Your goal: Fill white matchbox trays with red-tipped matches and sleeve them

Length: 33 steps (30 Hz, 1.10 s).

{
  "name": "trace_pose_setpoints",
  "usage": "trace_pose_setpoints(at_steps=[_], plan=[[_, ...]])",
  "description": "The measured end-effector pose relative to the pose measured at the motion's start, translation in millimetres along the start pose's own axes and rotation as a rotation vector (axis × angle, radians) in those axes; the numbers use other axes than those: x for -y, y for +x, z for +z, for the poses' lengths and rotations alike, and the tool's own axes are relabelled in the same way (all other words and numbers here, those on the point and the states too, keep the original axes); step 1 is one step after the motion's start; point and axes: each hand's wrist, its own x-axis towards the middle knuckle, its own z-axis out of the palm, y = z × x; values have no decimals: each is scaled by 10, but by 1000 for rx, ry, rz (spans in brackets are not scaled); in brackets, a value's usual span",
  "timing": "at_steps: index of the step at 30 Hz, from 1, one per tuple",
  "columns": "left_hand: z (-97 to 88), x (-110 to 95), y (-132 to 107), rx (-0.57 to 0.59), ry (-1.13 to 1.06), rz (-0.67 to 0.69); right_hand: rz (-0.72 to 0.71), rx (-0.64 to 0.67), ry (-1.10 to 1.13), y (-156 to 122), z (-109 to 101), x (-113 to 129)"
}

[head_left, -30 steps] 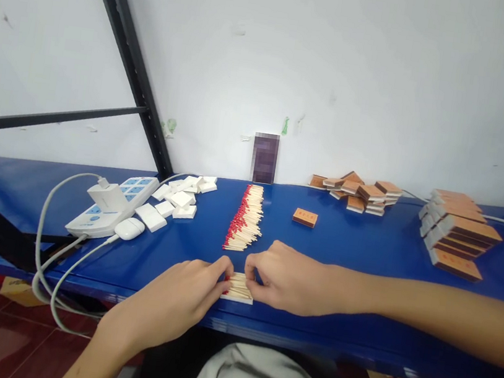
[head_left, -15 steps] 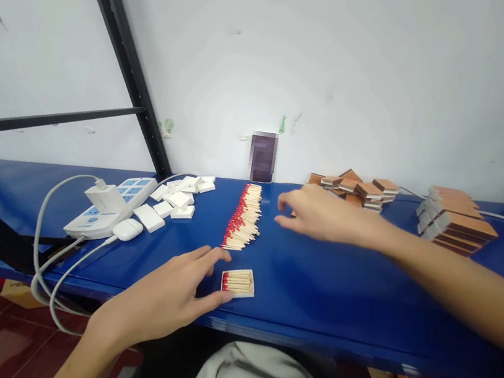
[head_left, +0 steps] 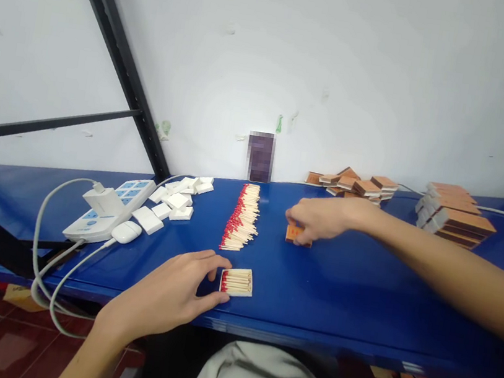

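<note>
A white matchbox tray (head_left: 237, 282) filled with red-tipped matches lies near the front edge of the blue table (head_left: 350, 290). My left hand (head_left: 171, 293) grips the tray's left end between thumb and fingers. Farther back, my right hand (head_left: 318, 218) closes on a single orange matchbox sleeve (head_left: 293, 233) lying flat on the table. A long row of loose matches (head_left: 242, 216) stretches between the two, heads to the left.
Several empty white trays (head_left: 173, 200) lie at the back left beside a white power strip (head_left: 108, 207) with cables and an earbud case (head_left: 126, 232). A heap of orange sleeves (head_left: 356, 185) and stacked sleeves (head_left: 454, 220) sit at the back right. A black frame strut (head_left: 119, 64) slants up left.
My right hand left the filled tray, reached toward the back and came down on the orange sleeve. My left hand stayed at the tray's left end.
</note>
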Motion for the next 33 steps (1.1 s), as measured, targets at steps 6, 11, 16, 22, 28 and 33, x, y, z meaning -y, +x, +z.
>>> trace_pose_setpoints(at_steps=[6, 11, 16, 22, 28, 33], plan=[[32, 0, 61, -10, -20, -9, -259, 50, 51, -279, 52, 480], [48, 0, 79, -3, -27, -19, -372, -8, 125, -285, 127, 674], [74, -21, 104, 34, -42, -11, -373, -66, 122, -201, 131, 648], [107, -32, 133, 39, -95, 18, -484, -89, 127, -176, 140, 608], [130, -102, 153, 48, -235, 28, -586, -132, 197, -183, 198, 768], [207, -104, 211, 20, -367, 8, -625, -178, 159, -160, 245, 806]])
